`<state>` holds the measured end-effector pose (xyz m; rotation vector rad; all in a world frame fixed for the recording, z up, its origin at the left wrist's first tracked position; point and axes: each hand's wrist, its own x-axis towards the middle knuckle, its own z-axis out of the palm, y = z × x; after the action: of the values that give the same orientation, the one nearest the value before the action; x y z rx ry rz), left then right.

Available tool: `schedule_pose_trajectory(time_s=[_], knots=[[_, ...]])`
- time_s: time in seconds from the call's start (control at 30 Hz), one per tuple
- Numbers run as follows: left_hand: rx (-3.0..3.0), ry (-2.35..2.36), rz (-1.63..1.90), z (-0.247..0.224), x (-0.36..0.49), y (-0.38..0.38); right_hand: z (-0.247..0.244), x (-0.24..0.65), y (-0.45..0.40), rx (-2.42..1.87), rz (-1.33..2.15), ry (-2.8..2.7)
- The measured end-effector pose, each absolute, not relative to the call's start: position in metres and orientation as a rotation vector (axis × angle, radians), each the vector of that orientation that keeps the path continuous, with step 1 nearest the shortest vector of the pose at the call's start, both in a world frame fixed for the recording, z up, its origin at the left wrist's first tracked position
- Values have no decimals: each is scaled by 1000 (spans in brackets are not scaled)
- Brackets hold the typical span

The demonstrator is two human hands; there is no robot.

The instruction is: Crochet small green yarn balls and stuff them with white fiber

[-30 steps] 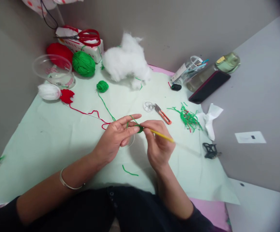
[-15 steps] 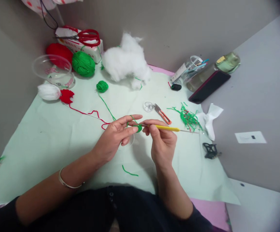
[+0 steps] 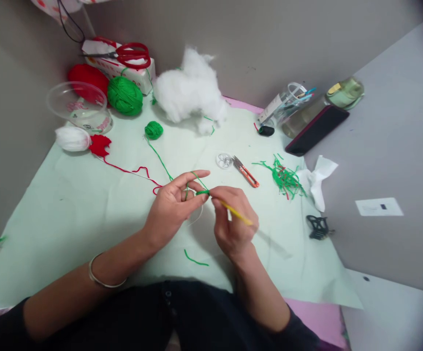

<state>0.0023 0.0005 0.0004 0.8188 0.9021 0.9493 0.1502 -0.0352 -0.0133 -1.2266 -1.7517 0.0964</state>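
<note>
Between thumb and fingers, my left hand pinches a small green crochet piece. Green yarn loops over its raised index finger and runs back to a small green ball. My right hand is closed on a yellow-handled crochet hook, whose tip is at the green piece, hidden by the fingers; its rear end is blurred. A thin white strand hangs under the left fingers. Red yarn reaches from a red crocheted piece to near my left hand.
Behind are a large green ball, white stuffing, a plastic tub and red scissors. Orange snips, yarn scraps, a tissue, a black clip and a phone lie right.
My right hand has moved slightly left and turned, swinging the hook's rear end down toward me. The green piece has tilted, and my left hand has shifted slightly left.
</note>
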Motion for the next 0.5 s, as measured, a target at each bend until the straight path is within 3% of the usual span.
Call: schedule_pose_trajectory(time_s=[0.1, 0.37, 0.5], knots=[[612, 755, 824, 1, 3, 3, -16, 149, -36, -1246, -19, -1760], [529, 649, 794, 4, -1, 9, -1, 154, -25, -1144, 647, -1282], [613, 731, 836, 3, 2, 5, -6, 150, -27, -1204, 560, -1421]])
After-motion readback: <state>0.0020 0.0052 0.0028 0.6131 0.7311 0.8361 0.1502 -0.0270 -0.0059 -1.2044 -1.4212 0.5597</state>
